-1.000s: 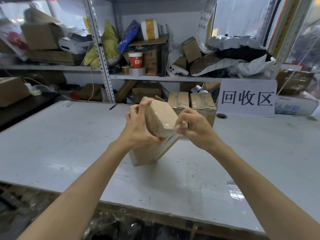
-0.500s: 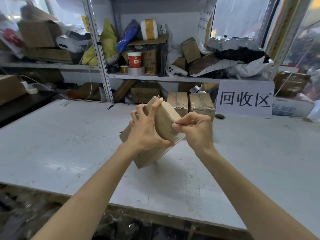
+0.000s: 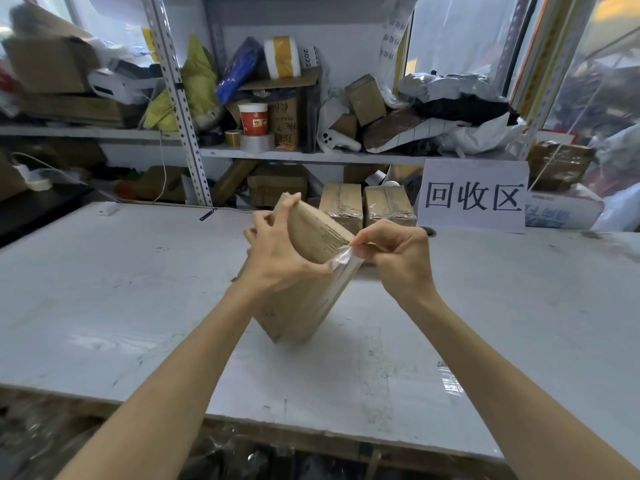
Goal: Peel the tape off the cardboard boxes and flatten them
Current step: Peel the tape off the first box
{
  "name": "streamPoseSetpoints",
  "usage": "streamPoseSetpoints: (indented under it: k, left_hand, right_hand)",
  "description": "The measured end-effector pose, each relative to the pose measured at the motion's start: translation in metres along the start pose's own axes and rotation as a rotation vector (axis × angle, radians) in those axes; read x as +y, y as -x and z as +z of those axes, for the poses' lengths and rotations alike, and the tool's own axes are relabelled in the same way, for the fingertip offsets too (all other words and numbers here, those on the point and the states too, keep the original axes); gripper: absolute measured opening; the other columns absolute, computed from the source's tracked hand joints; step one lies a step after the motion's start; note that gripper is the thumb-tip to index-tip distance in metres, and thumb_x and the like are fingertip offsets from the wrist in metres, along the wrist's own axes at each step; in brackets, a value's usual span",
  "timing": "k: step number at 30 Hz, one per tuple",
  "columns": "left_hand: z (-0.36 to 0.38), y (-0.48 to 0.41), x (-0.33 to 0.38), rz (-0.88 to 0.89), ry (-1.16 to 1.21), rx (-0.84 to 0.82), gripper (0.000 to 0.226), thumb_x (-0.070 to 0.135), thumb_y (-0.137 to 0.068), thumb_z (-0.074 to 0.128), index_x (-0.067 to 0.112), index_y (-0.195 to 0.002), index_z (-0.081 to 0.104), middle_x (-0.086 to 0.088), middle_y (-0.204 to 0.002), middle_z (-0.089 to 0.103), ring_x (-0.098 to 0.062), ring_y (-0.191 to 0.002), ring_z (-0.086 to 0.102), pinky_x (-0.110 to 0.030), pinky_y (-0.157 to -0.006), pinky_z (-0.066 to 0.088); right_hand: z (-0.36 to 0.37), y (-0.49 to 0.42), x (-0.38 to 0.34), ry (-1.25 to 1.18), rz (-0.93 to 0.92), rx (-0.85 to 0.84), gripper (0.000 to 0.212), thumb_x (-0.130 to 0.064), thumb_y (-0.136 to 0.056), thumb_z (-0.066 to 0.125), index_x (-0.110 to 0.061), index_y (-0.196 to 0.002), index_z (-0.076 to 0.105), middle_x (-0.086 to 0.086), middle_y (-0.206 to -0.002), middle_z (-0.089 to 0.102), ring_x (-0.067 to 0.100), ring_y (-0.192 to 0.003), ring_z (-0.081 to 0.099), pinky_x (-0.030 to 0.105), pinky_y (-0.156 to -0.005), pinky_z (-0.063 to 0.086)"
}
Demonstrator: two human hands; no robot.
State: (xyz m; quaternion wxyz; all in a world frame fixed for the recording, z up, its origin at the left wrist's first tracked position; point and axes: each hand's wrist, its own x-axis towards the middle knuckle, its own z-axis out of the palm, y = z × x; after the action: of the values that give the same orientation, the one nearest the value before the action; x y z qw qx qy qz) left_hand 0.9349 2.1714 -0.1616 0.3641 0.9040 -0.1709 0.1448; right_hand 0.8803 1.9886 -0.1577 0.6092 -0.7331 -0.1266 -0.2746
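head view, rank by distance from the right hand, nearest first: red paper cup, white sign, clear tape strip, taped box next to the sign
1. clear tape strip: pinched in the right hand itself.
2. taped box: just behind the hand.
3. white sign: farther back, to the right.
4. red paper cup: on the shelf, up and left.

The left hand (image 3: pixel 277 259) covers much of the box's (image 3: pixel 301 306) near face, and whether its lower corner touches the table (image 3: pixel 104 289) cannot be told. The clear tape (image 3: pixel 343 256) is hard to trace down the edge. The right hand (image 3: pixel 398 259) hides a rear box's (image 3: pixel 388 204) base. The forearms (image 3: pixel 173 393) run off the bottom edge. Clutter at the far left of the shelf (image 3: pixel 311 155) is blurred.
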Motion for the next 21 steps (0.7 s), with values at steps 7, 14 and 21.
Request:
streamPoseSetpoints:
  k: [7, 14, 21]
  left_hand:
    - [0.000, -0.007, -0.006, -0.023, 0.066, -0.030, 0.110, 0.057, -0.051, 0.089, 0.050, -0.140, 0.025, 0.002, -0.122, 0.024, -0.022, -0.116, 0.025, -0.045, -0.102, 0.034]
    - [-0.011, -0.005, -0.027, -0.097, 0.109, -0.033, 0.112, 0.041, -0.057, 0.092, 0.047, -0.143, 0.020, -0.006, -0.136, 0.025, -0.031, -0.129, 0.031, -0.047, -0.105, 0.037]
    - [-0.021, 0.000, -0.039, -0.066, 0.195, -0.098, 0.110, 0.027, -0.062, 0.092, 0.049, -0.141, 0.019, -0.006, -0.141, 0.020, -0.031, -0.131, 0.032, -0.045, -0.110, 0.037]
  right_hand:
    - [0.002, -0.006, 0.003, 0.116, -0.054, -0.001, 0.038, 0.019, -0.069, 0.059, -0.019, -0.070, 0.067, 0.000, -0.072, 0.066, 0.018, -0.074, 0.062, 0.032, -0.068, 0.056]
    - [-0.012, -0.008, 0.012, 0.286, -0.020, 0.064, 0.016, 0.003, -0.078, 0.073, -0.011, -0.083, 0.069, 0.000, -0.076, 0.068, 0.014, -0.071, 0.065, 0.030, -0.068, 0.056]
    - [-0.020, -0.016, 0.013, 0.304, 0.098, -0.050, 0.084, -0.012, -0.063, 0.087, -0.031, -0.136, 0.050, -0.004, -0.121, 0.056, 0.011, -0.090, 0.068, 0.027, -0.083, 0.057]
